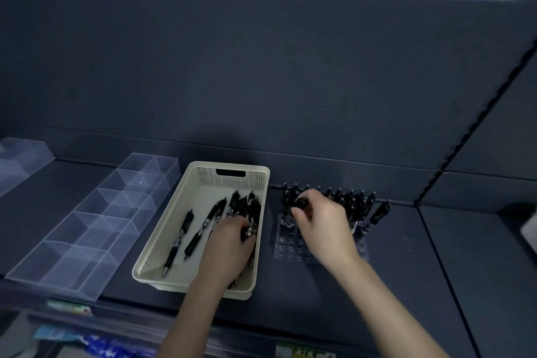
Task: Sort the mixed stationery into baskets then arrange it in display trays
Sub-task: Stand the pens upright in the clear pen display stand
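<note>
1. Head view: the left hand (229, 237) is down inside the cream plastic basket (203, 180). Its fingers are curled round a few black pens (250, 231).
2. The right hand (322, 221) pinches the top of one black pen (300, 202). It is just over the clear plastic stand with round holes (290, 244), which sits right under that hand.
3. I think this is the arranging step: pens go from the basket into the stand.
4. Next, the pen's tip must find a free hole and go straight down. The rows near the right wrist look free.
5. The loose pens (186, 229) left of the left hand lie flat. Their long way runs from near the person to far, with silver tips toward the person.
6. The standing pens (348, 200) beyond the right hand point tip down, and some lean.
7. A clear plastic tray with boxes (87, 227) sits far left of the left hand.
</note>
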Demonstrator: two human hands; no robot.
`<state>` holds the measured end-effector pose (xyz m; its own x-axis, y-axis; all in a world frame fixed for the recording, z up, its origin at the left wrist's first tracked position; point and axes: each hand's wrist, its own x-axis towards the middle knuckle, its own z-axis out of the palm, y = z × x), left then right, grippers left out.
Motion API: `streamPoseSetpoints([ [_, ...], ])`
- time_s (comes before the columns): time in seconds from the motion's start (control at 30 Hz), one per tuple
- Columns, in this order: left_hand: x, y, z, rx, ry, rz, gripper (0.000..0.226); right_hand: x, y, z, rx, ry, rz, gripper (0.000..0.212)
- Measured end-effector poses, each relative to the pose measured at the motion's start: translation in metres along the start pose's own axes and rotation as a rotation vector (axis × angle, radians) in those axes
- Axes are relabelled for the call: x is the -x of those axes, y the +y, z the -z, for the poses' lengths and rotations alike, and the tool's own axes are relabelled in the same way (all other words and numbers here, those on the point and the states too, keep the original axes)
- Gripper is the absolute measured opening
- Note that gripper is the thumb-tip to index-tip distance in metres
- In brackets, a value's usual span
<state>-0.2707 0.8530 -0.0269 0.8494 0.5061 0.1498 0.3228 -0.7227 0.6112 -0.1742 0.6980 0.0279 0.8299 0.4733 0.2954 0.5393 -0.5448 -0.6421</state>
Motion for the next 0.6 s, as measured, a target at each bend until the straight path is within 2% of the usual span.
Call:
streamPoseSetpoints([
  [0.17, -0.006, -0.006, -0.003, -0.109, -0.062, 0.012, 0.033, 0.0, -0.001, -0.013, 0.106, -0.105, 0.009, 0.013],
  [0.3, -0.012, -0.008, -0.004, -0.1, -0.061, 0.05, 0.031, 0.0, 0.001, -0.019, 0.125, -0.104, -0.026, 0.032],
  [0.6, -0.013, -0.01, -0.009, -0.108, -0.047, 0.02, 0.031, -0.001, -0.006, -0.016, 0.206, -0.164, 0.012, 0.038],
])
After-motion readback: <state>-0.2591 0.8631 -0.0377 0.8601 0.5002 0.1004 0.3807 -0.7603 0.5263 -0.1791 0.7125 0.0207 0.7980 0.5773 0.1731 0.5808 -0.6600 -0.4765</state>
